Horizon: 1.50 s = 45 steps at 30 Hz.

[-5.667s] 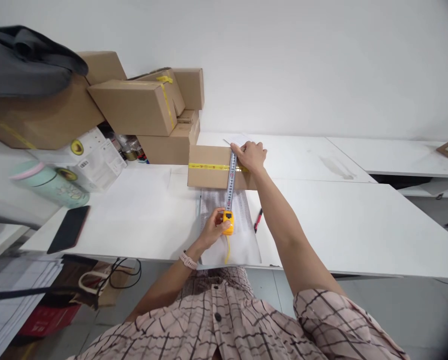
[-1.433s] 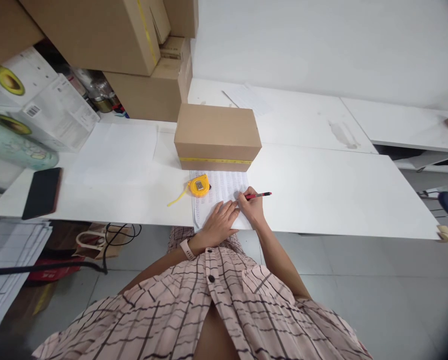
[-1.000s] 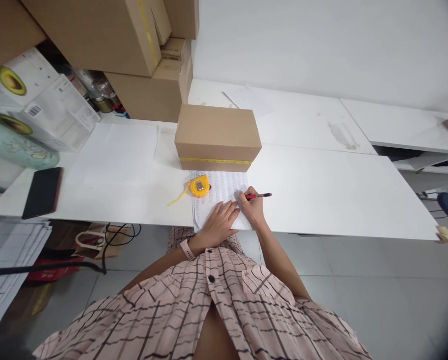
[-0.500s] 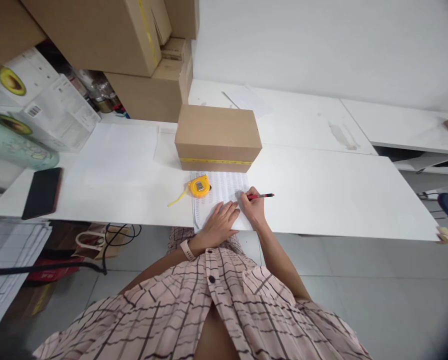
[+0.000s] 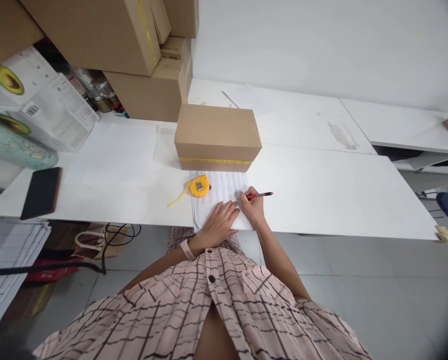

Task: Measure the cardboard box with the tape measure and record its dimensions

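Observation:
My right hand (image 5: 253, 208) is closed round a red pen (image 5: 259, 195), its tip on a printed sheet of paper (image 5: 219, 187) at the table's near edge. My left hand (image 5: 219, 224) lies flat and open on the same sheet, holding it down. A yellow tape measure (image 5: 199, 186) rests on the sheet's left corner, its strap trailing left. Just behind the sheet stands a closed cardboard box (image 5: 216, 135) with yellow tape along its front.
The white table (image 5: 321, 190) stretches right. A black phone (image 5: 41, 192) lies at the left edge. Stacked cardboard boxes (image 5: 107, 40), white cartons (image 5: 44, 105) and a green bottle (image 5: 14, 145) fill the back left. Loose paper (image 5: 248, 100) lies behind the box.
Several seconds ago both hands stretched the tape measure over the box. Now the tape measure lies on the sheet, my right hand holds the pen there, with only slight shifts in the last second.

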Available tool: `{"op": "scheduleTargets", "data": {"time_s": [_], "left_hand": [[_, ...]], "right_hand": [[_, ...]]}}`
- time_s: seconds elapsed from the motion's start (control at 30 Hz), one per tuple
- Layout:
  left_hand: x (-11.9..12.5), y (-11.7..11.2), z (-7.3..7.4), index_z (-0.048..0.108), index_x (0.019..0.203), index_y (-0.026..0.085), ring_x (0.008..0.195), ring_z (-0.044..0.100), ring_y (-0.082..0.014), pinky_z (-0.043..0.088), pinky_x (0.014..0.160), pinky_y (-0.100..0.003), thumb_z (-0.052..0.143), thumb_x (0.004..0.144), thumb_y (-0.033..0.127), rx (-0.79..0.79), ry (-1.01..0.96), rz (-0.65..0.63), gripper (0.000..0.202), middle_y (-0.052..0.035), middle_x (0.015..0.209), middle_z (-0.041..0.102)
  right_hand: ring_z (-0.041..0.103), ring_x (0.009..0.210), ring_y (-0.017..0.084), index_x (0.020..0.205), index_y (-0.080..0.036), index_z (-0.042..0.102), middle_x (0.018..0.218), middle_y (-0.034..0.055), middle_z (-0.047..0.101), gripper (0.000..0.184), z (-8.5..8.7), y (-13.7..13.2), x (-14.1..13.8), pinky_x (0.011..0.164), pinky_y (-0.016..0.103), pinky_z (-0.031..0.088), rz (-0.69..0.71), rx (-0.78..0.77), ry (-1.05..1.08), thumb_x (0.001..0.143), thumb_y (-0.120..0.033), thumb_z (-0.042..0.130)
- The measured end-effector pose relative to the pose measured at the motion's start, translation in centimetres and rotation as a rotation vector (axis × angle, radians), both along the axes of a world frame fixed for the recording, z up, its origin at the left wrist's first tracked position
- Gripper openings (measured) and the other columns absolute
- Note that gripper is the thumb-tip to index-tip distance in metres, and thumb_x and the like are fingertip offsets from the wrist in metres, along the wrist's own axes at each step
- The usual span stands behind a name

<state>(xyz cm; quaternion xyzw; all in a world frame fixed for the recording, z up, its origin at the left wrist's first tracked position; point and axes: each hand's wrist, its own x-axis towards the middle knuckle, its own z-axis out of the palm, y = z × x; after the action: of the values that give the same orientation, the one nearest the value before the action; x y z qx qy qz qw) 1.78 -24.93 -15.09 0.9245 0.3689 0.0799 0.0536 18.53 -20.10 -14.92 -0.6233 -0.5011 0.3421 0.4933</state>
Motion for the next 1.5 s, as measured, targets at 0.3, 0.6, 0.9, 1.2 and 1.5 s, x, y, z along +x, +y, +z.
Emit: {"op": "scheduleTargets", "data": {"time_s": [0.3, 0.6, 0.9, 1.2, 1.5], "left_hand": [[0.05, 0.05, -0.14, 0.048, 0.147, 0.007, 0.150, 0.040, -0.0348, 0.029, 0.124, -0.054, 0.063, 0.098, 0.049, -0.002, 0.003, 0.004, 0.066, -0.0219, 0.159, 0.045], [-0.02, -0.07, -0.24, 0.049, 0.147, 0.008, 0.150, 0.040, -0.0343, 0.029, 0.125, -0.054, 0.061, 0.098, 0.051, 0.008, -0.003, 0.006, 0.066, -0.0208, 0.159, 0.046], [0.03, -0.01, -0.26, 0.049, 0.147, 0.009, 0.151, 0.038, -0.0332, 0.028, 0.125, -0.053, 0.059, 0.099, 0.050, 0.000, 0.003, 0.006, 0.064, -0.0208, 0.159, 0.045], [0.01, -0.01, -0.19, 0.049, 0.146, 0.010, 0.151, 0.039, -0.0340, 0.029, 0.124, -0.054, 0.058, 0.100, 0.049, -0.004, -0.014, 0.002, 0.061, -0.0205, 0.160, 0.045], [0.05, 0.02, -0.03, 0.048, 0.147, 0.007, 0.152, 0.037, -0.0346, 0.026, 0.126, -0.054, 0.063, 0.098, 0.047, -0.039, -0.016, 0.006, 0.065, -0.0226, 0.160, 0.044]], "right_hand": [[0.034, 0.058, 0.011, 0.064, -0.024, 0.037, 0.059, -0.0076, 0.037, 0.029, -0.11, -0.03, 0.00, 0.057, 0.027, 0.030, -0.025, 0.012, 0.000, 0.079, -0.027, 0.062], [0.035, 0.058, 0.011, 0.063, -0.025, 0.037, 0.057, -0.0075, 0.037, 0.029, -0.15, 0.09, 0.07, 0.056, 0.027, 0.030, -0.017, 0.001, -0.010, 0.078, -0.028, 0.062], [0.034, 0.057, 0.011, 0.064, -0.025, 0.038, 0.058, -0.0079, 0.036, 0.027, -0.31, 0.12, 0.10, 0.056, 0.027, 0.030, -0.041, 0.011, -0.017, 0.078, -0.027, 0.061], [0.035, 0.057, 0.011, 0.064, -0.025, 0.036, 0.058, -0.0075, 0.037, 0.029, -0.16, 0.04, 0.16, 0.057, 0.027, 0.030, -0.030, 0.016, -0.040, 0.079, -0.027, 0.061], [0.034, 0.057, 0.011, 0.063, -0.025, 0.037, 0.058, -0.0077, 0.036, 0.029, 0.00, -0.01, -0.07, 0.057, 0.027, 0.029, -0.023, 0.026, -0.025, 0.079, -0.025, 0.061]]}}
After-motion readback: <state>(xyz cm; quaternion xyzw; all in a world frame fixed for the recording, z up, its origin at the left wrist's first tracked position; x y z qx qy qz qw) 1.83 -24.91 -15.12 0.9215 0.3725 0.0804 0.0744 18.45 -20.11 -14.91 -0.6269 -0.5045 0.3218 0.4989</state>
